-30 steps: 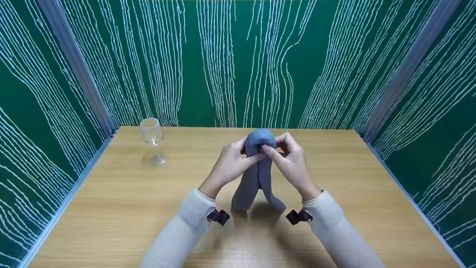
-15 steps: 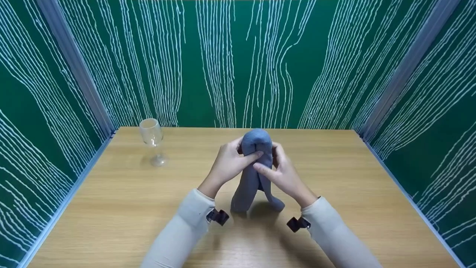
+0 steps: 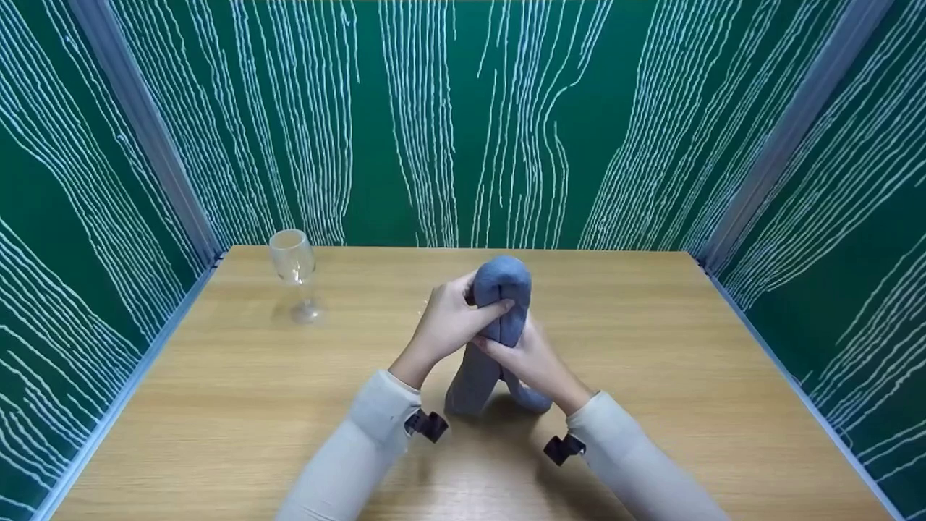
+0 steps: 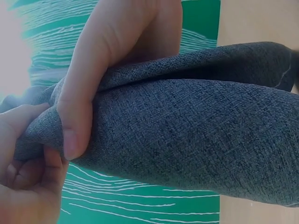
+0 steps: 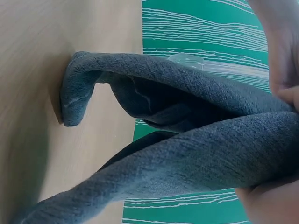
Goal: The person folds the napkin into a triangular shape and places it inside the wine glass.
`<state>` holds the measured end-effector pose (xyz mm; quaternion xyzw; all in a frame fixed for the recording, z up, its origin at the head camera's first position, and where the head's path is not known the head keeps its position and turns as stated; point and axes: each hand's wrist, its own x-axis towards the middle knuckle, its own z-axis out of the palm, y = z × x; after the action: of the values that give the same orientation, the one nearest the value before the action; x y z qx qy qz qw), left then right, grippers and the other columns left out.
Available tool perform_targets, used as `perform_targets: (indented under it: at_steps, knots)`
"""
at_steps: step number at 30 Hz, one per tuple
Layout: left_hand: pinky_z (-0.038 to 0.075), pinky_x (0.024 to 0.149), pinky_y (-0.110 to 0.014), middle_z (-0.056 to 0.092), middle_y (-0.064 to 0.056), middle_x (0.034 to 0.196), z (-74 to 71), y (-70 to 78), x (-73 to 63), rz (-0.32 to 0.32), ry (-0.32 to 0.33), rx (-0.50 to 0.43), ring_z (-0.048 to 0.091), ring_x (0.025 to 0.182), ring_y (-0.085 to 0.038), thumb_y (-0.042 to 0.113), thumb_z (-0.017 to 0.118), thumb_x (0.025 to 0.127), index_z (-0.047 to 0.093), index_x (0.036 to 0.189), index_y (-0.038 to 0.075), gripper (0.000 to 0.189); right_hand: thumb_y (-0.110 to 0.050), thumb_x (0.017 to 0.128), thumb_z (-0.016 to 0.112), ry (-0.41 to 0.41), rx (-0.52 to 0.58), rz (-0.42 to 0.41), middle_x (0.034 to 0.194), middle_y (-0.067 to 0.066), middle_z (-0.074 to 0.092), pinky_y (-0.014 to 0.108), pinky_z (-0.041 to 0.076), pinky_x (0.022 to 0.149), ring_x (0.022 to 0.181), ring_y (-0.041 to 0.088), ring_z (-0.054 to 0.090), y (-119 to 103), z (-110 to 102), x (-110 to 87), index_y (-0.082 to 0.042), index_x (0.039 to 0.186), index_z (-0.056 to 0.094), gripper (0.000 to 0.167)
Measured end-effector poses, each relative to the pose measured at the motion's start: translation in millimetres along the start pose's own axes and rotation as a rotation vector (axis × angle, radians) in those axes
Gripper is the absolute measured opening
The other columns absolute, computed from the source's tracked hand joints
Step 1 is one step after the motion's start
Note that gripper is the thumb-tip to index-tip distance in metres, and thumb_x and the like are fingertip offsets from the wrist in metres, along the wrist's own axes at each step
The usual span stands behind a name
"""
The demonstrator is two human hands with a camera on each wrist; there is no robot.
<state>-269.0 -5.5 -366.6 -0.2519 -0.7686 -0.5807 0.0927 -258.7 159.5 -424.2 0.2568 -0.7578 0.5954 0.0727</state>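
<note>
A grey woven cloth [image 3: 499,273], folded over into a rounded top, stands up in front of me in the head view. My left hand [image 3: 450,318] grips its upper part from the left, thumb lying across the front seam. Lower down, my right hand [image 3: 534,365] holds it from the right, with the thumb reaching over the front. In the left wrist view the right thumb crosses the cloth [image 4: 196,135] beneath the left hand [image 4: 28,186]. Two spread lower ends of the cloth [image 5: 154,163] reach down toward the table in the right wrist view.
A clear stemmed glass [image 3: 293,264] stands upright at the back left of the wooden table [image 3: 217,420]. Green walls [image 3: 405,123] with white streaks enclose the back and both sides.
My right hand has slid down the cloth from near its top to below the left hand. The cloth's top has dipped slightly, while the left hand keeps its grip.
</note>
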Motion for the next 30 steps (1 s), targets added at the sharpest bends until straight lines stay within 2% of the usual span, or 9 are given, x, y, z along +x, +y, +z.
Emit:
perform_targets:
  at_steps: [7, 10, 12, 14, 17, 21, 26, 28, 30]
  knots:
    - [0.054, 0.086, -0.032, 0.072, 0.003, 0.107, 0.1, -2.0, 0.6, -0.001, -0.006, 0.006, 0.067, 0.097, -0.011, 0.027, 0.081, 0.086, 0.071, 0.115, 0.013, 0.033, -0.006, 0.096, 0.065, -0.002, -0.029, 0.024, 0.116, 0.013, 0.066, 0.042, 0.055, 0.089, 0.101, 0.025, 0.067, -0.6, 0.0, -1.8, -0.001, 0.133, 0.052, 0.04]
    - [0.055, 0.084, -0.031, 0.072, 0.003, 0.107, -1.7, -3.1, -0.1, -0.003, -0.022, 0.013, 0.067, 0.096, -0.011, 0.029, 0.081, 0.086, 0.07, 0.116, 0.013, 0.036, -0.001, 0.097, 0.06, -0.004, -0.043, 0.041, 0.115, 0.014, 0.065, 0.042, 0.054, 0.088, 0.1, 0.024, 0.066, -16.6, 1.3, -3.8, 0.003, 0.132, 0.053, 0.036]
    - [0.055, 0.084, -0.032, 0.071, 0.003, 0.109, -3.6, -4.9, -1.3, -0.011, -0.037, 0.011, 0.067, 0.097, -0.011, 0.032, 0.081, 0.086, 0.07, 0.119, 0.015, 0.039, 0.002, 0.097, 0.058, -0.004, -0.046, 0.058, 0.116, 0.015, 0.065, 0.042, 0.054, 0.088, 0.1, 0.025, 0.065, -18.4, 1.9, -4.0, 0.005, 0.133, 0.052, 0.036]
    - [0.055, 0.084, -0.032, 0.071, 0.003, 0.111, -6.1, -7.9, -2.7, -0.018, -0.053, -0.004, 0.067, 0.098, -0.012, 0.035, 0.08, 0.086, 0.069, 0.123, 0.016, 0.044, 0.002, 0.097, 0.057, -0.005, -0.059, 0.059, 0.115, 0.015, 0.064, 0.042, 0.054, 0.087, 0.099, 0.024, 0.064, -17.4, 1.9, -4.2, 0.005, 0.133, 0.052, 0.036]
    - [0.055, 0.086, -0.031, 0.069, 0.002, 0.117, -10.5, -11.9, -4.9, -0.029, -0.083, -0.045, 0.067, 0.101, -0.014, 0.037, 0.08, 0.086, 0.064, 0.132, 0.017, 0.052, 0.0, 0.098, 0.057, -0.012, -0.057, 0.065, 0.118, 0.013, 0.064, 0.041, 0.053, 0.088, 0.1, 0.024, 0.064, -0.5, 0.1, -1.9, 0.002, 0.134, 0.053, 0.037]
    - [0.055, 0.088, -0.033, 0.066, -0.002, 0.122, -18.1, -17.3, -7.7, -0.021, -0.132, -0.098, 0.067, 0.105, -0.017, 0.036, 0.079, 0.087, 0.058, 0.139, 0.017, 0.059, -0.007, 0.1, 0.059, -0.04, -0.034, 0.059, 0.123, 0.012, 0.064, 0.044, 0.052, 0.093, 0.106, 0.024, 0.064, 2.8, -6.6, -1.4, -0.002, 0.136, 0.053, 0.036]
    - [0.053, 0.093, -0.039, 0.065, -0.001, 0.124, -32.4, -31.3, -13.6, 0.036, -0.18, -0.067, 0.065, 0.109, -0.018, 0.029, 0.075, 0.092, 0.059, 0.138, 0.017, 0.05, -0.009, 0.099, 0.062, -0.013, -0.077, 0.016, 0.118, 0.012, 0.063, 0.047, 0.052, 0.092, 0.104, 0.025, 0.063, 3.1, -20.8, -3.4, -0.001, 0.131, 0.056, 0.033]
    - [0.054, 0.091, -0.04, 0.067, 0.0, 0.121, -39.6, -40.4, -17.1, 0.035, -0.19, -0.031, 0.065, 0.107, -0.017, 0.025, 0.074, 0.093, 0.062, 0.133, 0.018, 0.043, -0.007, 0.098, 0.062, 0.011, -0.103, 0.007, 0.112, 0.012, 0.063, 0.045, 0.053, 0.089, 0.1, 0.025, 0.063, 3.0, -27.6, -4.8, 0.0, 0.125, 0.058, 0.028]
    - [0.054, 0.089, -0.039, 0.069, 0.002, 0.115, -47.5, -50.0, -20.9, 0.006, -0.195, 0.007, 0.066, 0.102, -0.014, 0.023, 0.073, 0.094, 0.066, 0.127, 0.018, 0.035, -0.004, 0.097, 0.063, 0.04, -0.135, 0.003, 0.106, 0.012, 0.062, 0.042, 0.053, 0.085, 0.095, 0.024, 0.062, 3.6, -35.2, -6.5, 0.001, 0.119, 0.059, 0.023]
